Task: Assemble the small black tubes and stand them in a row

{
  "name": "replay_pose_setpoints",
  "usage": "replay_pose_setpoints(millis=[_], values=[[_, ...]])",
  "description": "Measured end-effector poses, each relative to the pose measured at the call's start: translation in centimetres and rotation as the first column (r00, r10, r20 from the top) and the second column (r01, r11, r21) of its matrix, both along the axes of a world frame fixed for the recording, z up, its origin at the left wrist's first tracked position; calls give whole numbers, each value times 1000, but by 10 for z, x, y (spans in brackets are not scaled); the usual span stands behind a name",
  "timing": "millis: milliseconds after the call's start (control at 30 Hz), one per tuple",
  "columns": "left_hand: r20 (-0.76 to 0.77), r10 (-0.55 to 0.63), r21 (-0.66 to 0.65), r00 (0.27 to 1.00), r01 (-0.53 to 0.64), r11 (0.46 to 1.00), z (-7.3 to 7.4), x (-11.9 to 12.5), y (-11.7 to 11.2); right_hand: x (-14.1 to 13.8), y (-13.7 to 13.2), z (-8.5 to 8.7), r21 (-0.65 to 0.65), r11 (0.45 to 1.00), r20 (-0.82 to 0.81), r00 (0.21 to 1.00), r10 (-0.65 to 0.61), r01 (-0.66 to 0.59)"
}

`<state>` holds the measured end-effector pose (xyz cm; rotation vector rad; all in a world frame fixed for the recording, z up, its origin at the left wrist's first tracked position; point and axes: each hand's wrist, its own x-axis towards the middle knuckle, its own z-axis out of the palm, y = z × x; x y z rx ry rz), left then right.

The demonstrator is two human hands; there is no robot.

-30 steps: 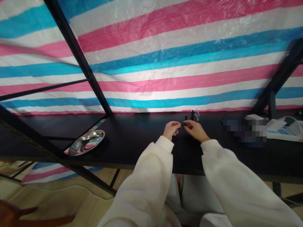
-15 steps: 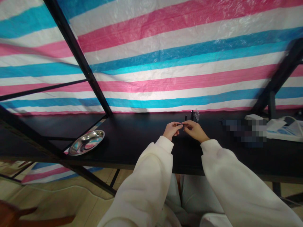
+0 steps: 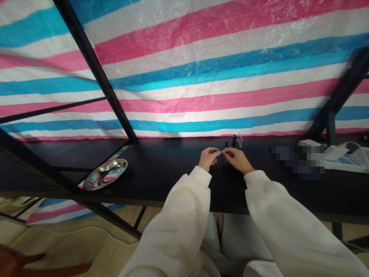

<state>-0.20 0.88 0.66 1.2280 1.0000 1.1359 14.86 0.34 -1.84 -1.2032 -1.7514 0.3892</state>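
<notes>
My left hand (image 3: pixel 208 157) and my right hand (image 3: pixel 236 159) meet over the black table (image 3: pixel 161 173), fingertips pinched together on a tiny dark thing (image 3: pixel 222 152) too small to name. Both wrists come out of white sleeves. Just behind the hands, near the table's back edge, stand a few small dark bottles and a clear one (image 3: pixel 235 141).
A shiny metal dish (image 3: pixel 106 174) lies on the table at the left. Black frame bars (image 3: pixel 95 69) slant across a pink, blue and white striped tarp (image 3: pixel 201 69). White papers and boxes (image 3: pixel 346 156) lie at the right. Wooden floor shows below.
My hands have drawn closer together; the short dark piece held between them a second ago now hardly shows between the fingertips.
</notes>
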Motion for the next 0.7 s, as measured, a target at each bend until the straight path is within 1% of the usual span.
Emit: replay_pose_setpoints(millis=[133,267,400,467,600,667,700], values=[[-14,0,5,1000,0,1000,1,0,-2,0,-2,1,5,1000,76,997,11,-11],[-48,5,14,999,-5,1000,0,0,-2,-1,-1,0,1,1000,112,994,23,-23],[-70,7,43,998,-4,999,-7,2,2,0,-2,-1,-26,999,135,990,50,-47],[-98,6,87,995,2,996,-12,3,6,0,-2,-1,-41,996,144,986,81,-76],[-224,20,229,974,32,973,-22,2,13,0,-2,-2,-95,987,169,975,143,-128],[-336,56,264,940,36,964,-25,0,17,1,-1,-1,-80,993,155,983,96,-85],[-400,87,274,912,28,961,-25,-1,20,2,-1,-1,-50,998,129,991,38,-32]])
